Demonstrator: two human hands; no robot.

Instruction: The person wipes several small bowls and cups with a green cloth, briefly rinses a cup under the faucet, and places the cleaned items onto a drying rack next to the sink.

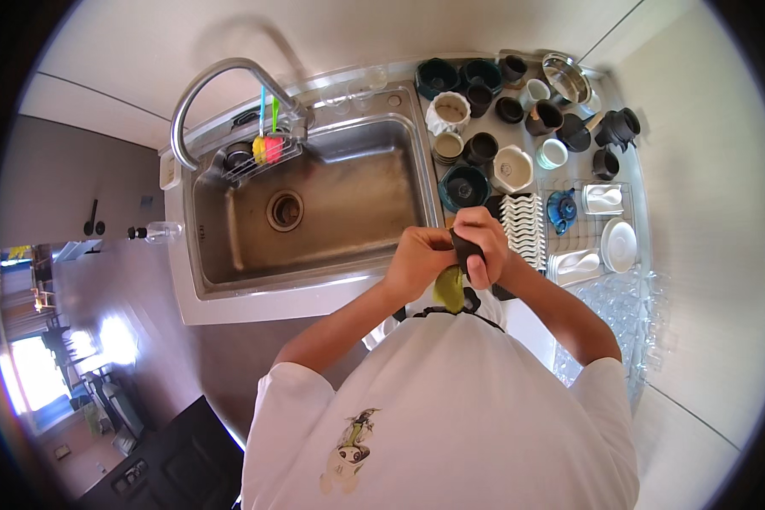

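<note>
In front of my waist, at the counter's front edge, my right hand (488, 241) wraps around a small dark piece of crockery (466, 248), probably a cup. My left hand (417, 258) meets it from the other side, its fingers pinching a yellow-green cloth (449, 290) against the dark piece. The cloth's loose end hangs below both hands. My fingers hide most of the dark piece, so its full shape is not visible. Just beyond my hands stands a dark teal bowl (464, 187), and a stack of white wavy-edged dishes (523, 231) is beside my right wrist.
Left of my hands is a stainless steel sink (350, 197) with an arched faucet (220, 67) and a wire caddy (261, 167) holding sponges. Many cups and bowls crowd the counter behind. A wire rack (570, 236) carries a blue teapot (561, 210); clear glasses (618, 319) stand at right.
</note>
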